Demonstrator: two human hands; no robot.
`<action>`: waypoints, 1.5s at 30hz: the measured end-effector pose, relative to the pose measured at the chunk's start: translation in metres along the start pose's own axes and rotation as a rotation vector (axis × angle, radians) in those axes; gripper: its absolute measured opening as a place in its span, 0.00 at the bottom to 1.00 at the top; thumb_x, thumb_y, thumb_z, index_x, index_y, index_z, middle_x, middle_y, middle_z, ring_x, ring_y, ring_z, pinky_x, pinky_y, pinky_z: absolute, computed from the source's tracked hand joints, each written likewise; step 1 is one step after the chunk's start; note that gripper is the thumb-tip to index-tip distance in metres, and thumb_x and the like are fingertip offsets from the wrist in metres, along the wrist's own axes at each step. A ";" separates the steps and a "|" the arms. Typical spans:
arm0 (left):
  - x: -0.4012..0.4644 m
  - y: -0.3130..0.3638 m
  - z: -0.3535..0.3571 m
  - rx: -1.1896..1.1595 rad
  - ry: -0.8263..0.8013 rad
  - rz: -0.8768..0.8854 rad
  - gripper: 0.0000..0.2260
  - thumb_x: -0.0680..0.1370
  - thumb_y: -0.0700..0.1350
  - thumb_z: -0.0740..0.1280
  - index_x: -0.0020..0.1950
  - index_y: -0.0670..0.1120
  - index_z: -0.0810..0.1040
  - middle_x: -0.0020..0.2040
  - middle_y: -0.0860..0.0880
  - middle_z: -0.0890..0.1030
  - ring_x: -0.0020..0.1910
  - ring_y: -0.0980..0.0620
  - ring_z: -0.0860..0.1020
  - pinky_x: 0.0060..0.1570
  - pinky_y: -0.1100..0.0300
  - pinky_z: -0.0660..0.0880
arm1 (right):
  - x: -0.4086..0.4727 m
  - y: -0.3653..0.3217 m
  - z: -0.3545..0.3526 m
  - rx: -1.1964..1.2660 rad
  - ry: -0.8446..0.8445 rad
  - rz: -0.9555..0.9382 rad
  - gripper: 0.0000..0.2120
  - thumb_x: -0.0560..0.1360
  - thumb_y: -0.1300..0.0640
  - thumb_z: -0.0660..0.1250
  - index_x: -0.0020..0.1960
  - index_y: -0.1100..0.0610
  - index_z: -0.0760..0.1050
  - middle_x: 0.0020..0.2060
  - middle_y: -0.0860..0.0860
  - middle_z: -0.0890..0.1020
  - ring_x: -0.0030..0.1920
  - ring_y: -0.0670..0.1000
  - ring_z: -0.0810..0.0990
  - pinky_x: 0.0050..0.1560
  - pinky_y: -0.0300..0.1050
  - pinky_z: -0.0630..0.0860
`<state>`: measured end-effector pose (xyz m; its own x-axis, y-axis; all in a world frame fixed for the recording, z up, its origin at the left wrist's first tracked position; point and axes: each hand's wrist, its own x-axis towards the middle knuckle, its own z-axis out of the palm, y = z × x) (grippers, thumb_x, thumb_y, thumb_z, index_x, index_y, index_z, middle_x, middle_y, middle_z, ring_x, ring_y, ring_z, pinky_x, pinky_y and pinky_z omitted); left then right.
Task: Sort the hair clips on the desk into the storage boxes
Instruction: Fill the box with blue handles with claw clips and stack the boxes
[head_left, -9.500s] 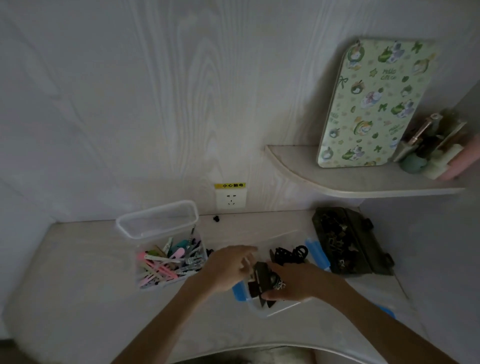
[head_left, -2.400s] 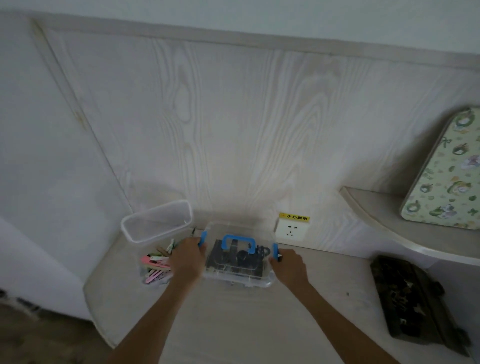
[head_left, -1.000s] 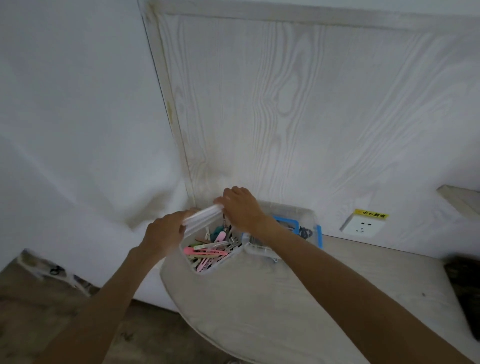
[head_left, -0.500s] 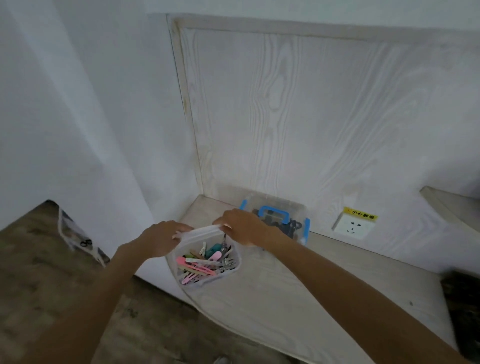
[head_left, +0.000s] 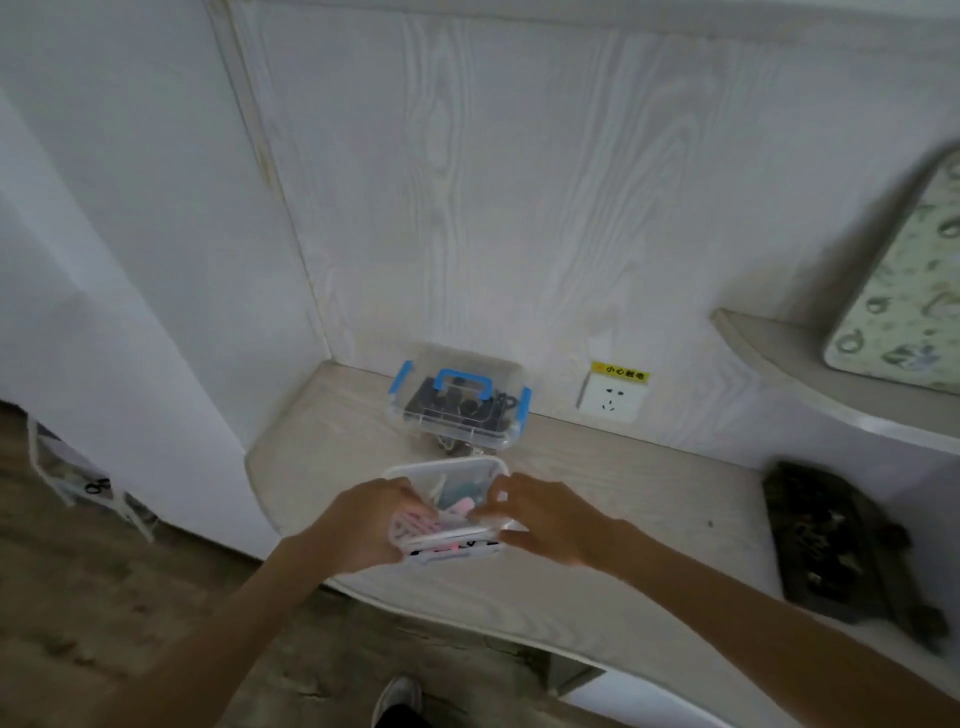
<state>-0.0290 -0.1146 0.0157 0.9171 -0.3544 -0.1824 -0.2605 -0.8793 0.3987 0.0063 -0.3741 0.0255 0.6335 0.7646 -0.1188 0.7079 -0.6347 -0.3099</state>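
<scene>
We hold the clear storage box (head_left: 445, 512) of coloured hair clips (head_left: 457, 499) between both hands, just above the near left part of the counter (head_left: 623, 493). Our left hand (head_left: 371, 522) wraps the box's left end with fingers curled round the rim, and our right hand (head_left: 545, 517) grips the right end the same way, thumb over the top edge. We judge the two-sided grip keeps the open box level so the loose clips, pink and teal among them, do not slide out; no lid shows on it in this blurred view.

Beyond it, against the far wall, stands the second box (head_left: 460, 402), lidded, with a blue handle (head_left: 464, 382) and blue side latches, dark clips inside. It looks finished and parked out of the way.

For room: the counter's curved front edge runs close under our hands, and its left end stops just left of the lidded box, with floor (head_left: 104, 597) below. So the safe ground lies to the right and farther in, on the bare stretch between our box and the dark tray (head_left: 841, 545) at the right end. The wall socket (head_left: 613, 400) sits behind that stretch, clear of the surface. The low shelf (head_left: 831, 379) overhangs only the far right corner.
</scene>
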 end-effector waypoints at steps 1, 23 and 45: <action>0.005 0.007 0.008 -0.001 0.020 0.038 0.25 0.65 0.53 0.76 0.61 0.58 0.75 0.58 0.59 0.77 0.57 0.60 0.75 0.51 0.73 0.69 | -0.012 0.005 0.002 0.008 0.022 0.024 0.19 0.76 0.52 0.64 0.66 0.52 0.70 0.62 0.51 0.75 0.60 0.49 0.75 0.60 0.45 0.76; 0.064 0.051 0.032 0.598 -0.048 0.316 0.38 0.76 0.59 0.63 0.77 0.47 0.46 0.76 0.44 0.52 0.75 0.45 0.53 0.75 0.49 0.52 | -0.024 0.052 0.056 -0.298 -0.043 0.141 0.52 0.69 0.29 0.57 0.74 0.61 0.34 0.75 0.59 0.41 0.75 0.58 0.39 0.72 0.55 0.33; 0.057 0.036 0.081 0.492 0.170 0.319 0.38 0.69 0.55 0.72 0.72 0.38 0.64 0.70 0.38 0.69 0.69 0.39 0.69 0.66 0.44 0.68 | -0.023 0.054 0.066 -0.466 0.115 0.077 0.37 0.73 0.39 0.63 0.71 0.64 0.63 0.69 0.62 0.68 0.70 0.60 0.67 0.68 0.57 0.64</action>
<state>-0.0108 -0.1919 -0.0532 0.7955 -0.6047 0.0399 -0.6022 -0.7962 -0.0589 0.0093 -0.4190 -0.0504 0.7015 0.7126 -0.0116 0.7054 -0.6919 0.1541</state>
